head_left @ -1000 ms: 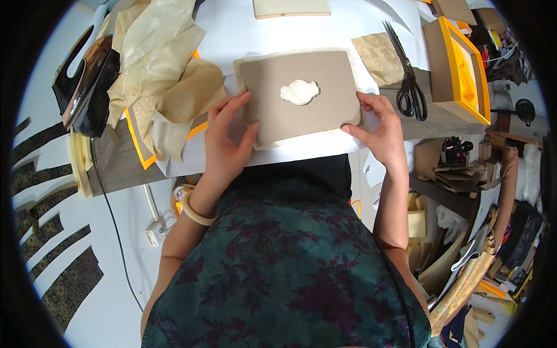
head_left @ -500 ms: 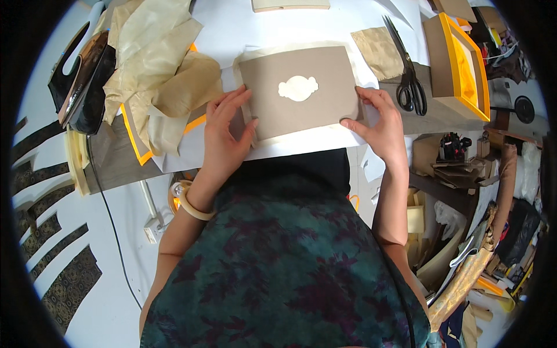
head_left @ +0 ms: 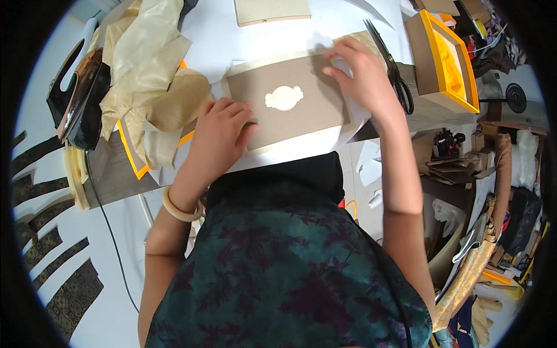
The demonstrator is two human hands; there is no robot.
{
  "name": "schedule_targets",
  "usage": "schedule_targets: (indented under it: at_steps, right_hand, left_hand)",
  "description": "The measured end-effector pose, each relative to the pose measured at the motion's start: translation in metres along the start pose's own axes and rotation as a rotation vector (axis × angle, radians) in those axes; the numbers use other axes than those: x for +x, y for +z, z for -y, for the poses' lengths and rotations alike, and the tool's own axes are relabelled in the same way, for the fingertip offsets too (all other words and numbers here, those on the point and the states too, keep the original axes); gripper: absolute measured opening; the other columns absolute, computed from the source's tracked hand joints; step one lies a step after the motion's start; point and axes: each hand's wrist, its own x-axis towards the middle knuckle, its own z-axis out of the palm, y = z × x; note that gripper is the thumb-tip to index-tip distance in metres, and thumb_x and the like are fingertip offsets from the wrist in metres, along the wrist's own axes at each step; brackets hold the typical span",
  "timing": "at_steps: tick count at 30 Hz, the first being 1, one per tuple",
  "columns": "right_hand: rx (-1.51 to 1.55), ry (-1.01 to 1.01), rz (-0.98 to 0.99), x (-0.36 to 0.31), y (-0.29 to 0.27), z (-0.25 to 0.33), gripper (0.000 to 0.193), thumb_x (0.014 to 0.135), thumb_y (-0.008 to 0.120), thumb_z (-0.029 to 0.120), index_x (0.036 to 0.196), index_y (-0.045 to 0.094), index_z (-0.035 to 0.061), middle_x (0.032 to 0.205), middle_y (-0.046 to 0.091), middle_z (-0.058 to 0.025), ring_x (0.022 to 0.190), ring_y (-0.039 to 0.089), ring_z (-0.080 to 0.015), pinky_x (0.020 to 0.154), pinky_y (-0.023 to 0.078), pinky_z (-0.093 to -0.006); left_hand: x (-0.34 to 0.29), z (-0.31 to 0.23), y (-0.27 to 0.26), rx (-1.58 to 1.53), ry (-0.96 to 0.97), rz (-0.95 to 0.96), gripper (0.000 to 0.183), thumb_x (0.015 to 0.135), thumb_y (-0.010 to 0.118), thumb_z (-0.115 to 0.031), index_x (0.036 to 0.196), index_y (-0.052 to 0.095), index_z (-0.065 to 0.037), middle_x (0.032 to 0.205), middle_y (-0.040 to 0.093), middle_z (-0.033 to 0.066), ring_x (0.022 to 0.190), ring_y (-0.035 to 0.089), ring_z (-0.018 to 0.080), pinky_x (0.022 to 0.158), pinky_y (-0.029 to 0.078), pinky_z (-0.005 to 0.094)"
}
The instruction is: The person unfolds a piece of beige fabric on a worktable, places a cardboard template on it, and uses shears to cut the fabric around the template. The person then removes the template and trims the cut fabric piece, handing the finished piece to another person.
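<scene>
A taupe rectangular board (head_left: 301,127) lies on white paper with a cream fabric border (head_left: 331,132) showing around its edges. A cream scalloped plaque shape (head_left: 284,98) sits at its middle. My left hand (head_left: 223,130) rests at the board's left edge, fingers bent and fingertips on the surface, thumb apart from the index finger. Over the far right corner is my right hand (head_left: 362,72), its thumb and fingers apart, with nothing visible between them. It partly hides a beige fabric piece (head_left: 361,39). Black-handled scissors (head_left: 397,75) lie just right of that hand.
Crumpled cream fabric (head_left: 145,75) lies over an orange-edged box piece (head_left: 130,151) on the left. Behind it stands an iron (head_left: 87,93). A brown box with orange rim (head_left: 444,64) is at the right. A pale flat panel (head_left: 272,10) lies at the far side.
My right hand has left the board's near right edge and moved up to the far right corner. My left hand stays at the left edge. The whole view has shifted slightly.
</scene>
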Motion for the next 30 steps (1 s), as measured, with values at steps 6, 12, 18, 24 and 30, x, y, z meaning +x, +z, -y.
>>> schedule_targets:
  at_steps: [6, 12, 18, 24, 30]
  right_hand:
    - [-0.118, -0.042, 0.281, 0.055, 0.018, -0.014, 0.056, 0.07, 0.093, 0.013, 0.119, 0.066, 0.0064, 0.12, 0.069, -0.0097, 0.112, 0.067, -0.0306, 0.096, 0.055, -0.0416]
    - [-0.161, 0.093, 0.507, 0.074, 0.013, -0.012, 0.053, 0.069, 0.095, 0.022, 0.112, 0.068, 0.006, 0.109, 0.073, -0.0116, 0.111, 0.068, -0.0324, 0.097, 0.05, -0.0459]
    - [-0.192, 0.035, 0.538, 0.075, 0.011, -0.014, 0.049, 0.071, 0.094, 0.024, 0.108, 0.068, 0.0062, 0.107, 0.073, -0.0117, 0.104, 0.068, -0.0314, 0.099, 0.047, -0.0486]
    - [-0.226, -0.084, 0.52, 0.076, 0.01, -0.019, 0.049, 0.073, 0.092, 0.027, 0.107, 0.068, 0.0026, 0.106, 0.072, -0.0144, 0.105, 0.068, -0.034, 0.096, 0.05, -0.046]
    - [-0.075, -0.006, 0.53, 0.072, 0.004, -0.013, 0.053, 0.067, 0.093, 0.018, 0.11, 0.067, 0.0012, 0.107, 0.074, -0.0179, 0.107, 0.069, -0.0368, 0.094, 0.054, -0.0425]
  left_hand:
    - [0.06, 0.052, -0.016, -0.089, -0.035, -0.275, 0.032, 0.081, 0.085, -0.012, 0.102, 0.063, -0.003, 0.097, 0.067, 0.0134, 0.092, 0.062, 0.0313, 0.085, 0.051, 0.0403]
    - [0.084, 0.076, -0.01, -0.227, -0.3, 0.044, 0.041, 0.077, 0.09, -0.011, 0.103, 0.06, -0.004, 0.093, 0.059, 0.0095, 0.083, 0.055, 0.0234, 0.076, 0.05, 0.0346]
    - [0.097, 0.086, -0.002, -0.146, -0.245, 0.164, 0.041, 0.075, 0.091, -0.018, 0.103, 0.063, -0.007, 0.103, 0.06, 0.0078, 0.093, 0.055, 0.0249, 0.083, 0.049, 0.0371]
    - [0.116, 0.072, -0.011, 0.091, -0.344, 0.422, 0.055, 0.078, 0.089, -0.038, 0.119, 0.065, -0.01, 0.123, 0.062, 0.0097, 0.123, 0.051, 0.0297, 0.104, 0.037, 0.0458]
    - [0.108, 0.068, -0.006, 0.01, -0.302, 0.408, 0.062, 0.076, 0.09, -0.037, 0.124, 0.063, -0.01, 0.129, 0.061, 0.0093, 0.126, 0.05, 0.0295, 0.103, 0.037, 0.0451]
